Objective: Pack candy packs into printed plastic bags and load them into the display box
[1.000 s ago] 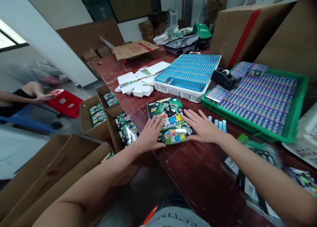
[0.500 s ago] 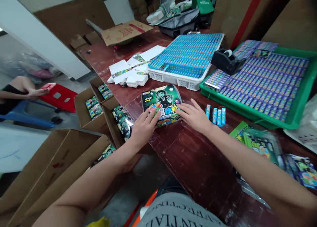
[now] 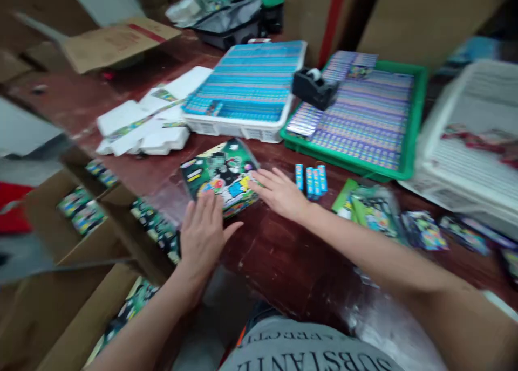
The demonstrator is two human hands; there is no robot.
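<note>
A dark green candy box (image 3: 226,166) with a cartoon figure and colourful lettering lies closed on the table in front of me. My left hand (image 3: 205,228) lies flat against its near left part, fingers stretched out and thumb apart. On the right corner of the box rest the extended fingers of my right hand (image 3: 281,194). Neither hand is wrapped round anything. Just beyond my right hand, several small blue candy packs (image 3: 311,182) stand in a short row.
Behind the box sit a white crate (image 3: 238,128) of blue packs and a green tray (image 3: 418,117) of purple packs, with a black tape dispenser (image 3: 313,88). Flattened white cartons (image 3: 141,117) lie left. Cardboard boxes (image 3: 121,209) holding green boxes stand beside the table edge. Printed pouches (image 3: 424,231) lie right.
My view has swung to the right, so the scene sits further left. Both hands stay at the candy box; the left thumb now spreads away from its fingers.
</note>
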